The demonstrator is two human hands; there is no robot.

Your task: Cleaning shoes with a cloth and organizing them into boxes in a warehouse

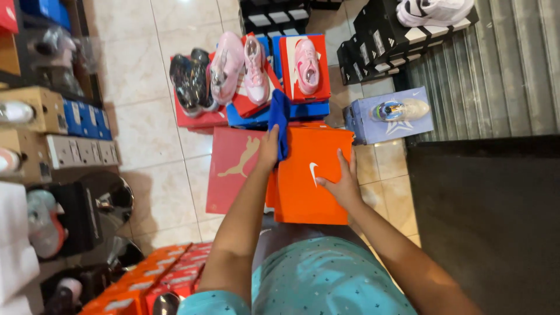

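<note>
Tiled floor (pixel 151 151) | left hand (pixel 269 149) grips blue cloth (pixel 280 122) | right hand (pixel 343 184) flat on orange box (pixel 309 175)

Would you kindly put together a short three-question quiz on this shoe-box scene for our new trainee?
1. True or false: the left hand holds a blue cloth.
2. What does the right hand rest on? A) a black box B) the orange box C) a pink shoe
3. What colour is the flat box lying beside the orange one, on its left in the picture?

Key
1. True: the cloth hangs over the orange box's far edge.
2. B: the palm lies on its lid, fingers spread.
3. Pink.
</note>
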